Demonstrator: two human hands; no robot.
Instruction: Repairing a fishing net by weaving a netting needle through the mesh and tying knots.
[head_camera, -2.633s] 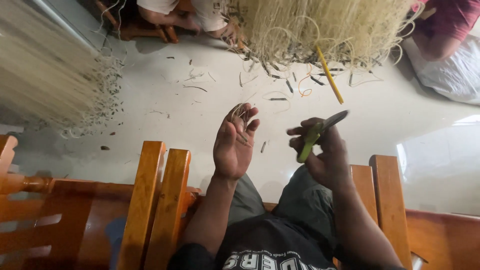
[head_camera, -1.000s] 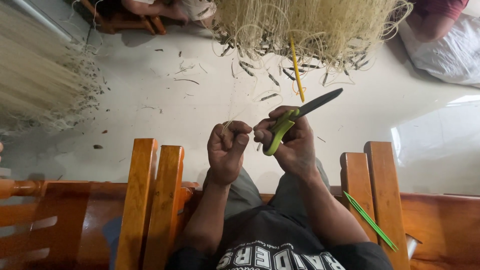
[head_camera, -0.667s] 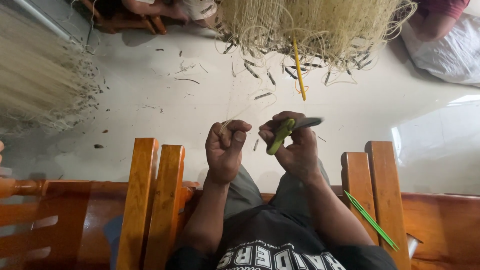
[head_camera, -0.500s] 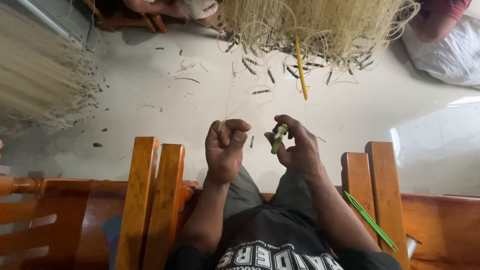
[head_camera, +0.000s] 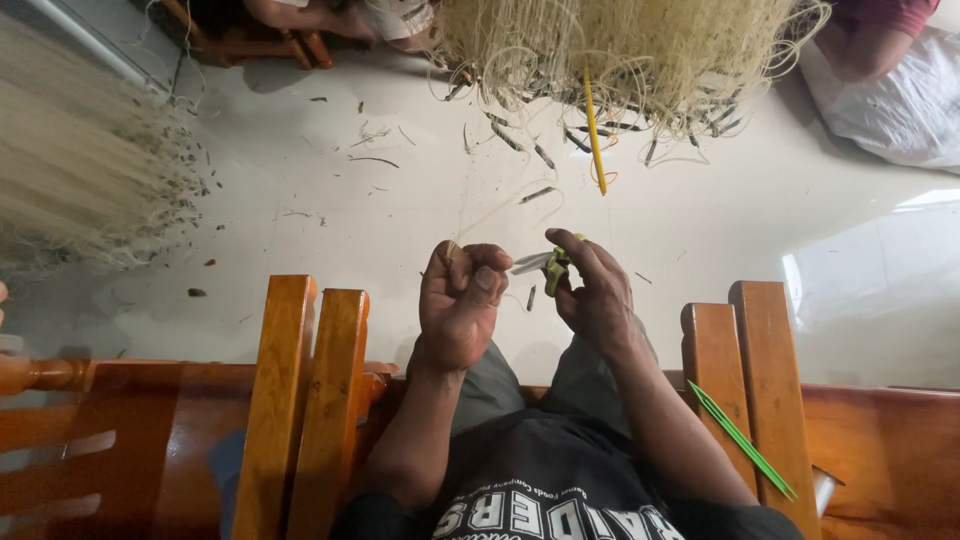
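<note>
Knife (head_camera: 540, 264) pinched in right hand (head_camera: 592, 296), blade toward 9 o'clock; left hand (head_camera: 458, 305) fingers curled, pinching a thin strand (head_camera: 478, 215). Keep it taut, I'd say.

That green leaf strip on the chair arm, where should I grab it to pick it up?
Probably pinch the green leaf strip near its middle, coming down from above. It lies flat and slanted across the wooden chair arm, thin and narrow, so its long edges are the easiest to catch.
</note>
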